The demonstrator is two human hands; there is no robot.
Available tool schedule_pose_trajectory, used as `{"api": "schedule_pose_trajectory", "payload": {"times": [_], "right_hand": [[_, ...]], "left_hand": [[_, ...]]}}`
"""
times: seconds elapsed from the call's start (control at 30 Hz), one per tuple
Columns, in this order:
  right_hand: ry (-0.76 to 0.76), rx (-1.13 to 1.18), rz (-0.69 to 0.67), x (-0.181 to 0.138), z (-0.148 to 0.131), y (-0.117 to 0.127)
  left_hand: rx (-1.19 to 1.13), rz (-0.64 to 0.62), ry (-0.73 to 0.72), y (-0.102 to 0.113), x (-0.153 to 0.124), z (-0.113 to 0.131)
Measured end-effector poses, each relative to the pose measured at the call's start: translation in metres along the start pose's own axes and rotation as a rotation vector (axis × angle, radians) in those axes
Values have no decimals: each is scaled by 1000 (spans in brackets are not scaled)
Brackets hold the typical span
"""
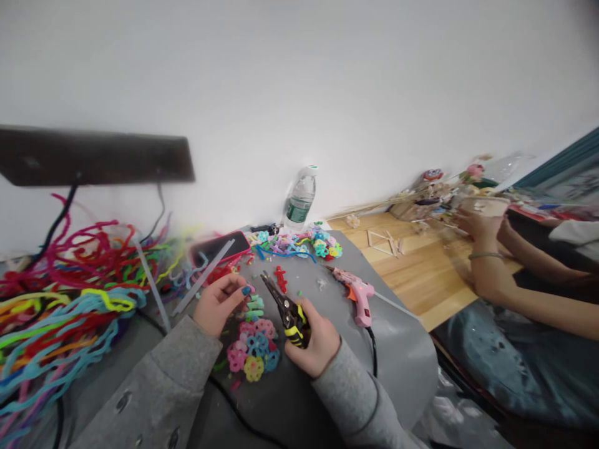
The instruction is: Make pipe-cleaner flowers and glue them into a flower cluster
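My right hand [316,340] is wrapped round long-nose pliers [289,310] with black and yellow handles, their jaws pointing up and to the left. My left hand [221,304] has thumb and fingertips pinched together close to the plier tips; whatever sits between them is too small to make out. Just below lies a cluster of pink, blue and yellow pipe-cleaner flowers [253,347], with green curled pieces [255,304] above it. A small red pipe-cleaner piece [281,279] rests beyond the pliers.
Pipe cleaners [70,324] pile up at left. A phone [219,248] with glue sticks [204,277], a water bottle [300,202] and more flowers [325,243] stand along the back. A pink glue gun [358,293] lies right; beyond it a co-worker's hand [478,224] holds a cup-like object.
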State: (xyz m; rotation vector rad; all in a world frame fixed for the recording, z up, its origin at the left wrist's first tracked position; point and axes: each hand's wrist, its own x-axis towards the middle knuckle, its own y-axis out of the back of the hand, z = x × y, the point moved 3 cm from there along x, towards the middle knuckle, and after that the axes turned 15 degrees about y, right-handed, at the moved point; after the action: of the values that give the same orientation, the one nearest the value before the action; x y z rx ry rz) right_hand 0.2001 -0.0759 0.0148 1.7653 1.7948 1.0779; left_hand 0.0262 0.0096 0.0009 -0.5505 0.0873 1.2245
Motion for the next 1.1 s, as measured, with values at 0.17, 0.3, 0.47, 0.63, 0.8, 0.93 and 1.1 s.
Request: {"api": "schedule_pose_trajectory", "payload": {"times": [0.17,0.3,0.47,0.63,0.8,0.93,1.1], "right_hand": [[-15,-4,87,-2,7,0],[-25,13,84,-3,14,-1],[-69,41,-22,-1,20,-3],[-88,64,-15,1,19,-2],[-93,115,-32,2,18,0],[-103,135,-50,3,19,1],[-115,156,-71,3,19,1]], "left_hand": [[-83,-21,15,-4,-3,2],[-114,-38,40,-6,-4,2],[-145,-56,43,-6,-3,2],[-133,-53,72,-6,-2,0],[-119,-61,77,-4,-1,-3],[-108,-77,76,-3,-2,-4],[-108,-67,83,-5,-1,-3]]}}
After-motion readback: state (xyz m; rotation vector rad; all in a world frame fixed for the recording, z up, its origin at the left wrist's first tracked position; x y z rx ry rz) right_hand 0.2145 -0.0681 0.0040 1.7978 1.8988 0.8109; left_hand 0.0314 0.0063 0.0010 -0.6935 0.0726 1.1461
